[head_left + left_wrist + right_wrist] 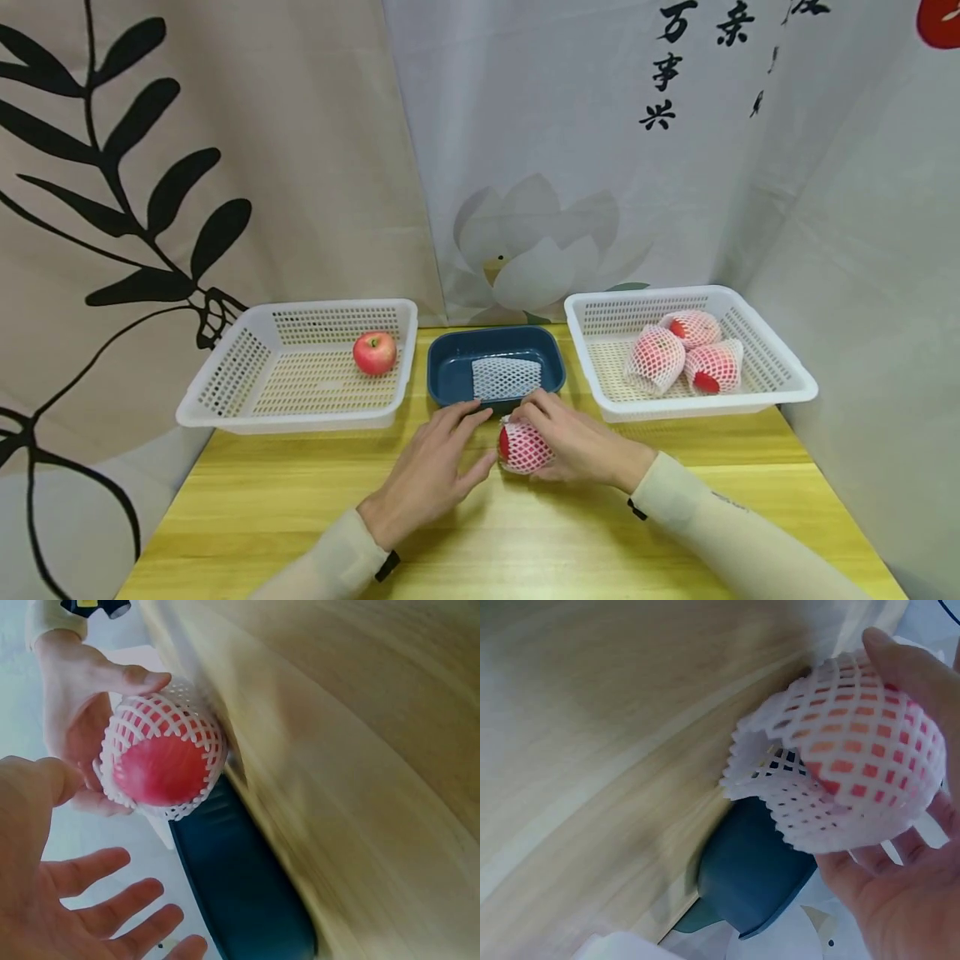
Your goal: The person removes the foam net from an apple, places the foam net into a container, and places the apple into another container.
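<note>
An apple in a white foam net sleeve [527, 447] is at the middle of the table, gripped by my right hand [577, 442]. In the right wrist view the net [855, 757] gapes open at one end beyond the fruit. Bare red skin of the apple [161, 771] shows through the net's other end in the left wrist view. My left hand [431, 471] is just left of the apple, fingers spread and holding nothing. Behind both hands stands a dark blue tray [442, 367] with a flat white foam net [506, 378] in it.
A white basket [300, 421] at the left holds one bare apple [374, 353]. In the right-hand white basket [780, 392] lie three net-covered apples [656, 360]. A printed curtain [322, 167] hangs behind the wooden table [300, 492].
</note>
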The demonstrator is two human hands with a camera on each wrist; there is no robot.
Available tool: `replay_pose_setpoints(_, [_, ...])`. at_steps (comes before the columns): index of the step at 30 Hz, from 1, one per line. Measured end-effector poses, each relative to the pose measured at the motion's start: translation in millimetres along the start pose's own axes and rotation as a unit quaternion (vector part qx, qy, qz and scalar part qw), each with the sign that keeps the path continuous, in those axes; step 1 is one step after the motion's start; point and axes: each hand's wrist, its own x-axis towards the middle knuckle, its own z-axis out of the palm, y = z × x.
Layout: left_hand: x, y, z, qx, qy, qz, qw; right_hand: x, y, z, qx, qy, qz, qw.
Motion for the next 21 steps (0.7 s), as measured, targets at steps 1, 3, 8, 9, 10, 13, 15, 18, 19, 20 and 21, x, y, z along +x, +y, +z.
replay_pose_setpoints(1, [-0.4,0.5,0.4,-0.001,-0.002,-0.002,1.0,-1.4,0.3,-0.3,0.001,-0.001,-0.001,1.0])
replay_pose_setpoints(3, [-0.8,1.4,1.6,0.0,-0.004,-0.003,1.0,-4.1,0.6,-0.9,0.003,-0.002,-0.005,1.0])
replay_pose_setpoints(8, [-1.4,3.4,4.3,0.003,-0.012,0.005,0.9999,-10.2,-0.1,-2.2,0.015,-0.003,-0.006,0.9999])
replay_pose_setpoints(9, [-1.6,3.7,4.6,0.003,-0.012,0.008,0.9999,-11.2,-0.4,-2.5,0.016,-0.003,-0.006,0.9998])
replay_pose_setpoints(10, [-1.8,4.1,4.9,0.003,-0.012,0.01,0.9999,-12.2,-0.8,-2.9,0.018,-0.005,-0.005,0.9998])
replay_pose_setpoints(13, [-2.4,4.6,5.8,0.003,-0.01,0.013,0.9999,-14.9,-1.4,-4.5,0.018,-0.012,-0.005,0.9998])
replay_pose_setpoints(15, [-2.9,5.0,6.4,0.004,-0.009,0.014,0.9999,-16.5,-1.6,-5.9,0.018,-0.014,-0.005,0.9997])
replay_pose_setpoints(18, [-3.3,5.5,7.3,0.002,-0.011,0.013,0.9999,-18.0,-1.2,-7.6,0.025,-0.014,-0.005,0.9996])
replay_pose_setpoints(19, [-3.4,5.6,7.5,0.0,-0.012,0.014,0.9998,-18.2,-1.0,-8.2,0.029,-0.014,-0.005,0.9995])
replay_pose_setpoints(20, [-3.4,5.8,7.7,-0.002,-0.012,0.014,0.9998,-18.3,-0.9,-8.8,0.033,-0.016,-0.002,0.9993])
replay_pose_setpoints(21, [-3.4,6.0,7.8,-0.004,-0.013,0.015,0.9998,-18.5,-0.6,-9.0,0.036,-0.021,0.003,0.9991])
